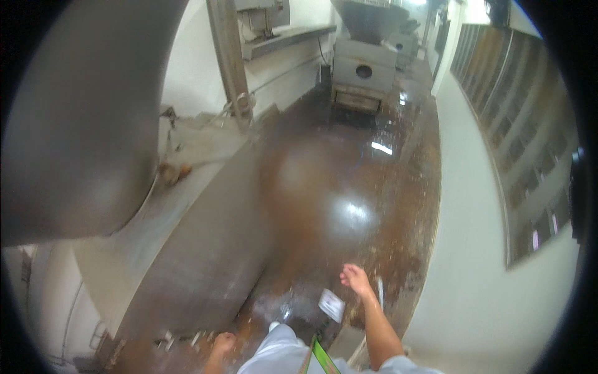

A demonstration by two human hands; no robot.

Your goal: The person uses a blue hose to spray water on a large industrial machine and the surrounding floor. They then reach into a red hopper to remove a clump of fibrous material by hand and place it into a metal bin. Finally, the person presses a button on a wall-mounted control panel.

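A: What does the right hand (356, 278) look like?

B: Bare, on an outstretched forearm that comes up from the lower edge. Its fingers are loosely curled and hold nothing.

A: And what is nearest to it?

B: A small white paper (331, 305), roughly rectangular, with dark print too blurred to read. It lies tilted on the wet brown floor (349, 187), just below and left of that hand, apart from it.

A: The left hand (222, 344)?

B: Low in the picture, curled into a loose fist, beside the pale trouser leg (274, 352). It grips nothing that shows.
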